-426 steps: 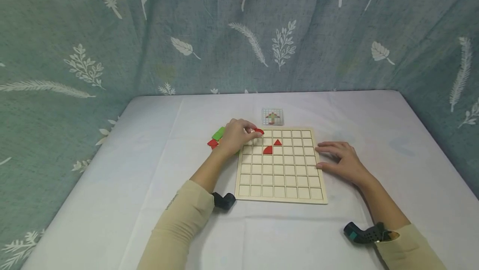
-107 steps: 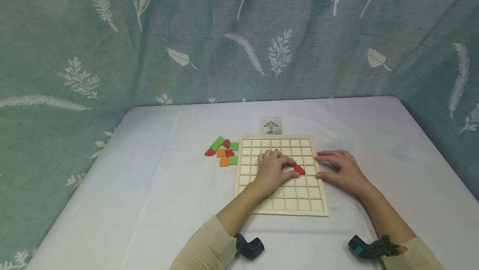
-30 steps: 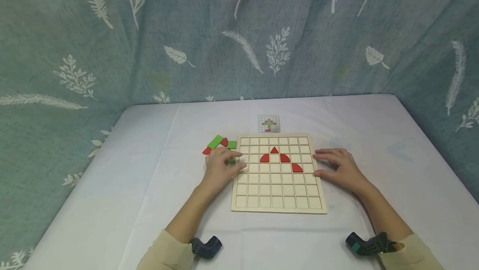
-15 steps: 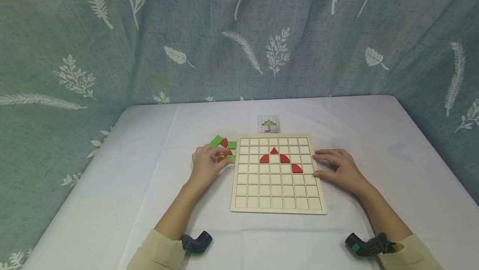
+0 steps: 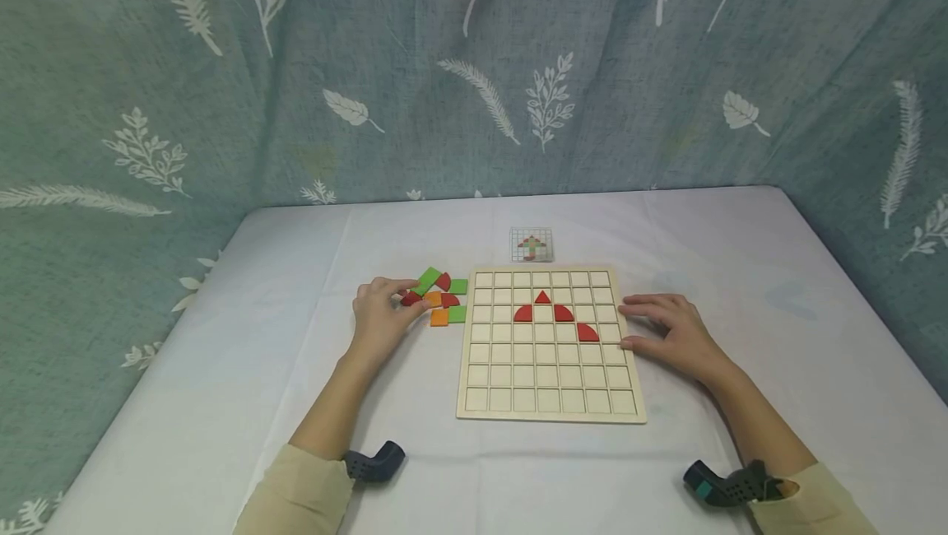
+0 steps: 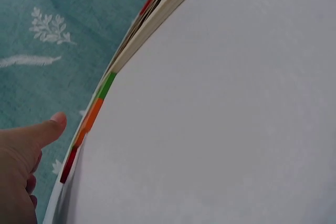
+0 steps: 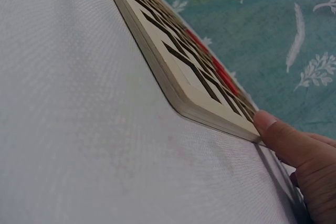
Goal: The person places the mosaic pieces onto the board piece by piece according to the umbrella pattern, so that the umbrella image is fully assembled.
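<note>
My left hand [image 5: 379, 314] hovers at the left end of the loose pieces, its thumb and index finger apart on either side of a red quarter-circle piece [image 5: 410, 299]. In the left wrist view the thumb stretches out above a dark red piece [image 6: 69, 166] lying on the cloth. My right hand [image 5: 677, 331] rests its fingertips and thumb at the right edge of the wooden grid board [image 5: 544, 405]; the right wrist view has the thumb [image 7: 268, 121] against the board's corner. A red triangle [image 5: 543, 298] and three red quarter-circles [image 5: 523, 314] sit in the grid.
Beside the board's left edge lie a long green piece [image 5: 428, 280], green squares [image 5: 457, 314], orange squares [image 5: 439, 318] and more red quarter-circles [image 5: 449, 300]. A small pattern card [image 5: 531, 245] lies behind the board on the white-covered table [image 5: 296, 255]. Leaf-print fabric hangs behind.
Since the earliest frame, two more red quarter-circles have come onto the grid, the latest at the right from my left hand. That hand then moved left to the loose pieces. My right hand stayed.
</note>
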The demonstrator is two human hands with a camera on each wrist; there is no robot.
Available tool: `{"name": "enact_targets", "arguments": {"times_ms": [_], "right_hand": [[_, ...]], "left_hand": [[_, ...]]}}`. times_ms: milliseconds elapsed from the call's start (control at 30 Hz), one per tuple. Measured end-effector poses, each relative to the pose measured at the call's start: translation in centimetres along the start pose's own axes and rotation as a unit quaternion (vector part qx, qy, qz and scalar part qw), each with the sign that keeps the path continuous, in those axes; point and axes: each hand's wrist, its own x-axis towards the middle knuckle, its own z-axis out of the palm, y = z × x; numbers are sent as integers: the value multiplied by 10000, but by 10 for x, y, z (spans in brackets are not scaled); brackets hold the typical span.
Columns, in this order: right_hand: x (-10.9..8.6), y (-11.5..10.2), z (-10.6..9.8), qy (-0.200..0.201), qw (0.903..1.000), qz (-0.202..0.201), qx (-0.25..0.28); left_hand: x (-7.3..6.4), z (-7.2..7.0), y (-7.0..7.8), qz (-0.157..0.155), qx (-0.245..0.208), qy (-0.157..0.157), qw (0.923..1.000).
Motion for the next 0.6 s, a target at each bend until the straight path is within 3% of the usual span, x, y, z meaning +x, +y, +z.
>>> {"name": "enact_targets", "arguments": {"times_ms": [333, 600], "right_hand": [[0, 2, 1, 14, 10000, -38, 25], [0, 1, 0, -17, 10000, -21, 40]], "left_hand": [[3, 0, -18, -528, 593, 169, 9967], [5, -1, -18, -463, 437, -116, 9979]]}}
